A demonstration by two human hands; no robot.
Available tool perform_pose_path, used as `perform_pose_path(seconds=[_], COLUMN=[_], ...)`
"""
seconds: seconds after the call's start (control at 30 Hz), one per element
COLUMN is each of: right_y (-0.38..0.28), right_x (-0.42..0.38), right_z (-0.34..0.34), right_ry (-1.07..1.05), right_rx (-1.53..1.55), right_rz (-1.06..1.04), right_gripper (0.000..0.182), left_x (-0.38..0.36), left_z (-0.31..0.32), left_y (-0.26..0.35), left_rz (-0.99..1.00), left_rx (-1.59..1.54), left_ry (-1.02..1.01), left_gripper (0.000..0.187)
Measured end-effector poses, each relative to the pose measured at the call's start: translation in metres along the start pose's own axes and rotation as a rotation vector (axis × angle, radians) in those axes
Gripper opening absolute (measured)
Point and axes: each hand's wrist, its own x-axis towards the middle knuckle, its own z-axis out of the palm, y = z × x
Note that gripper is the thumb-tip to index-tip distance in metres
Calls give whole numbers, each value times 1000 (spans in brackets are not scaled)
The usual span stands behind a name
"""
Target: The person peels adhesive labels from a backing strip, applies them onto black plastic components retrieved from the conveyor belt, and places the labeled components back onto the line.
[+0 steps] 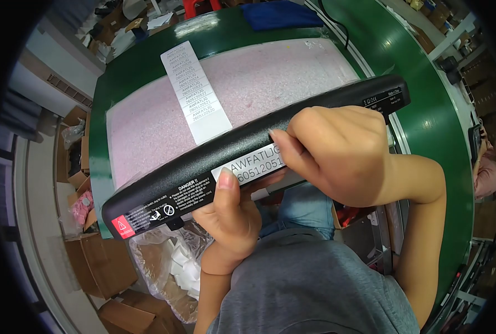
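Observation:
A long black appliance housing point(248, 133) lies tilted across my view, lower on the left and higher on the right. A white printed label point(253, 165) runs along its near face, between a black warning sticker point(189, 196) and my right hand. My left hand point(231, 220) holds the housing from below, with its thumb on the label's left end. Closed, with fingers curled, my right hand point(340, 153) has its thumb against the label's right end and covers that end. Beyond the housing lies a strip of white labels point(195, 92) with similar print.
A pink-white speckled mat point(147, 125) lies on the green table point(142, 64). A blue cloth point(281, 15) is at the far edge. Cardboard boxes point(100, 264) and a plastic-lined bin point(170, 261) stand at left. Another person's arm point(484, 164) shows at far right.

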Motion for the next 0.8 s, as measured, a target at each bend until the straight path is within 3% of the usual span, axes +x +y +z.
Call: perform_pose_path(seconds=[0.8], right_y=[-2], right_x=[0], right_z=[4], right_ry=[3], right_rx=[-126], right_rz=[-29], right_gripper=[29], left_x=[-1], left_z=[-1], left_y=[-4], left_rz=[18], left_rx=[-20], left_ry=[-5], left_gripper=[36])
